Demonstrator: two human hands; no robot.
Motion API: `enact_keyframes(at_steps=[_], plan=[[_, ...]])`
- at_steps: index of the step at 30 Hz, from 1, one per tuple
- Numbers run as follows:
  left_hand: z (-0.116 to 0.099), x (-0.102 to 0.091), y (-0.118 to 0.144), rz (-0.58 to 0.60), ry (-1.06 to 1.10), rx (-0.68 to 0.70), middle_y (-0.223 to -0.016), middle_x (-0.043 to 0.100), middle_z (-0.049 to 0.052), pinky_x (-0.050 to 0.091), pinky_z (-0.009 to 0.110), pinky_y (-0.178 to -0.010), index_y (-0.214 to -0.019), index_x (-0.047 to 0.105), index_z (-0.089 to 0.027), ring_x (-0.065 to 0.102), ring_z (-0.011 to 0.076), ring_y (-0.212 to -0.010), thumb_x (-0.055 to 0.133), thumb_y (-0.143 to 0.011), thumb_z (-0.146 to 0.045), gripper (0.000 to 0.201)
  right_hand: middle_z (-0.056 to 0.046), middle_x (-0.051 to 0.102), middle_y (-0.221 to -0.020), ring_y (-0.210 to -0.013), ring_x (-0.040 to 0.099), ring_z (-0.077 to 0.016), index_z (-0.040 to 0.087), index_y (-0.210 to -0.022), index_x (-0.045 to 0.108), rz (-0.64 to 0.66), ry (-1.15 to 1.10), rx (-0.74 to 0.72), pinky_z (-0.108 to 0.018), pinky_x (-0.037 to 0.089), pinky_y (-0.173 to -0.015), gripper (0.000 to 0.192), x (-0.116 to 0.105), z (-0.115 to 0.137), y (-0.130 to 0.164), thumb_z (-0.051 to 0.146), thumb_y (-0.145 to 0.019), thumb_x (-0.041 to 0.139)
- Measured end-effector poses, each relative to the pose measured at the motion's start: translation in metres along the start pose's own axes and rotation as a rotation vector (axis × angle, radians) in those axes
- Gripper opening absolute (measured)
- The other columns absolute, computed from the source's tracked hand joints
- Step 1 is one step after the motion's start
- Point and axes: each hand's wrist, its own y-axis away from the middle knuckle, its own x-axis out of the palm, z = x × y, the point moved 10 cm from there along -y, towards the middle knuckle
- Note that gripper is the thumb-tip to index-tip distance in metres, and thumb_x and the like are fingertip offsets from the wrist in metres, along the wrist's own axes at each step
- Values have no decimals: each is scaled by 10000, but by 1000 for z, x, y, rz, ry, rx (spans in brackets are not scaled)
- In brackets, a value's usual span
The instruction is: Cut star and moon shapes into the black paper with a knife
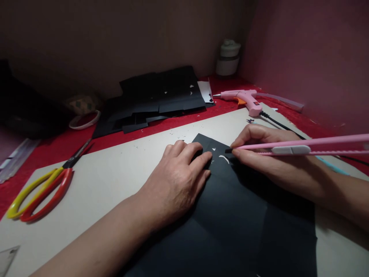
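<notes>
A sheet of black paper (230, 227) lies in front of me, with a small notch and a curved slit cut through near its far corner. The pale board below shows white through them. My left hand (180, 173) rests on the paper's left edge, fingers spread and pressing down, holding nothing. Between the thumb and fingers of my right hand (265, 154) is a pink box cutter (325, 146) with a pale slider. Its short dark blade points left, just beside the curved slit. Whether the tip touches the paper, I cannot tell.
Scissors with yellow and red handles (43, 192) lie left on the white board (106, 184). Cut black sheets (170, 92) are stacked behind it. A pink glue gun (245, 98), its cord and a white container (228, 59) are at back right. A tape roll (83, 120) sits back left.
</notes>
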Motion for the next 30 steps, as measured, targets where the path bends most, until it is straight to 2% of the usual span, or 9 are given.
enact_keyframes(at_steps=[5, 8, 10, 15, 20, 24, 27, 30], plan=[[7, -5, 1, -34, 92, -43, -1155, 644, 126, 429, 438, -891, -1210, 653, -102, 537, 257, -1009, 508, -1013, -196, 262, 24, 662, -741, -602, 564, -103, 239, -806, 668, -71, -5, -39, -229, 370, -471, 62, -8, 2, -1, 279, -851, 685], [14, -11, 2, -73, 132, -96, -1175, 636, 122, 439, 426, -937, -1229, 629, -99, 556, 246, -1053, 533, -1001, -201, 267, 19, 671, -770, -624, 585, -106, 241, -820, 676, -69, -37, -53, -233, 378, -481, 82, -8, 3, -2, 308, -858, 701], [20, -11, 2, -37, 131, -136, -1207, 626, 127, 447, 442, -959, -1257, 607, -106, 553, 258, -1080, 573, -990, -255, 308, 17, 678, -770, -623, 592, -107, 242, -822, 685, -59, -61, -54, -232, 387, -481, 79, -7, 2, -3, 311, -854, 708], [29, -2, 1, 108, 103, -168, -1301, 601, 148, 428, 529, -1015, -1345, 541, -123, 521, 318, -1165, 683, -927, -457, 554, 17, 670, -745, -612, 578, -96, 229, -810, 683, -18, -101, -59, -223, 395, -481, 69, -6, 3, -2, 280, -851, 705], [31, 3, 0, 119, 78, -179, -1316, 607, 146, 426, 528, -1023, -1345, 537, -147, 529, 315, -1176, 702, -917, -448, 548, 20, 670, -724, -601, 549, -92, 219, -832, 680, 13, -149, -75, -224, 389, -484, 119, -4, 9, 4, 331, -844, 721], [30, 6, 0, 108, 38, -211, -1307, 617, 164, 437, 549, -1000, -1324, 552, -158, 533, 329, -1170, 672, -942, -421, 479, 22, 660, -692, -580, 538, -97, 211, -817, 666, 96, -181, -40, -227, 384, -480, 149, 7, 9, 7, 350, -851, 707], [24, 7, 0, 161, 46, -174, -1399, 585, 170, 425, 556, -1039, -1388, 521, -168, 520, 332, -1246, 663, -949, -425, 528, 23, 663, -696, -609, 566, -108, 213, -807, 649, 136, -228, -6, -232, 405, -514, 138, 12, 3, 3, 333, -857, 696], [19, 10, 1, 256, 69, -108, -1526, 491, 188, 350, 574, -1142, -1440, 504, -150, 406, 366, -1422, 679, -924, -497, 646, 20, 673, -679, -650, 620, -135, 219, -808, 641, 132, -254, 0, -260, 456, -581, 107, 10, -1, -2, 305, -858, 679]])
